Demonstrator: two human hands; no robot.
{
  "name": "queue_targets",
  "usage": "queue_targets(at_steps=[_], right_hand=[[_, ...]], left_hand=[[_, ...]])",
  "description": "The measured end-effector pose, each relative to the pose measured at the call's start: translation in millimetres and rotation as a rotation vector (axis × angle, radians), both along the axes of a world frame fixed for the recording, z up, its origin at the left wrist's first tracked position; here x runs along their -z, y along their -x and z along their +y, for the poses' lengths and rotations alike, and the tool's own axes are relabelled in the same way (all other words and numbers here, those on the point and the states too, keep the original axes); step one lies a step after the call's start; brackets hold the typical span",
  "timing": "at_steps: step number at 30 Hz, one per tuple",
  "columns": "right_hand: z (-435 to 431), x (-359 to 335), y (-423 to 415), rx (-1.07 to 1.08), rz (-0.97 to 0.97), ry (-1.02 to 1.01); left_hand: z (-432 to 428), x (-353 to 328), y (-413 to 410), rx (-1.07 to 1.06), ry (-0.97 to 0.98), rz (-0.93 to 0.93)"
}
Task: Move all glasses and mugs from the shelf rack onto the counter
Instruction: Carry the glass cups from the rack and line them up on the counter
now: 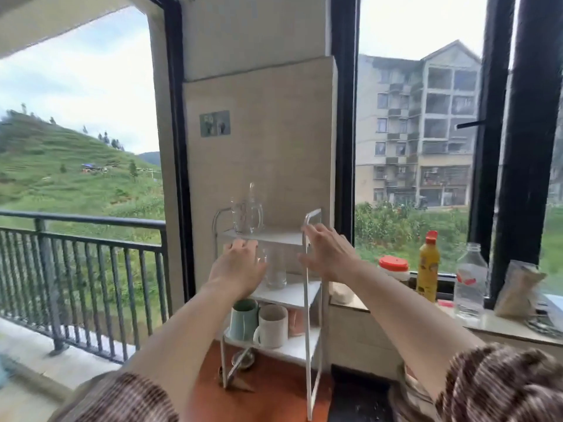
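Windowside white rack holds clear glasses; right hand spread, left hand unclear.

Yellow bottle, clear bottle, red-lidded jar, balcony railing

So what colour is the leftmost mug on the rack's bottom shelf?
Pale green. The mug shows best in the head view, the only view here.

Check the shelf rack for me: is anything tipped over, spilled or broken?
Nothing stands out. The glass mugs on top, the tumbler on the middle shelf and the three mugs at the bottom all stand upright; no spill shows on the rack.
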State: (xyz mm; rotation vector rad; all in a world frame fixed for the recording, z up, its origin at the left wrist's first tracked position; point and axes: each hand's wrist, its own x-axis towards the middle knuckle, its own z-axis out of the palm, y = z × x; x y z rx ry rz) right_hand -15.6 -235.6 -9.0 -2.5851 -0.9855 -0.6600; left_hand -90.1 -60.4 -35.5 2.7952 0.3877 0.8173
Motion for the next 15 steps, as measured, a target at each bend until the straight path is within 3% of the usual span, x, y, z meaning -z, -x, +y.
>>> queue_targets(at_steps=[7,15], right_hand=[[105,-43,-78,0.046,0.007,-0.048],[185,-77,-182,0.100,0.162,-0.266]], left_hand=[[102,-42,-90,0.080,0.079,-0.092],[173,-58,-180,0.220,0.390,-0.255]])
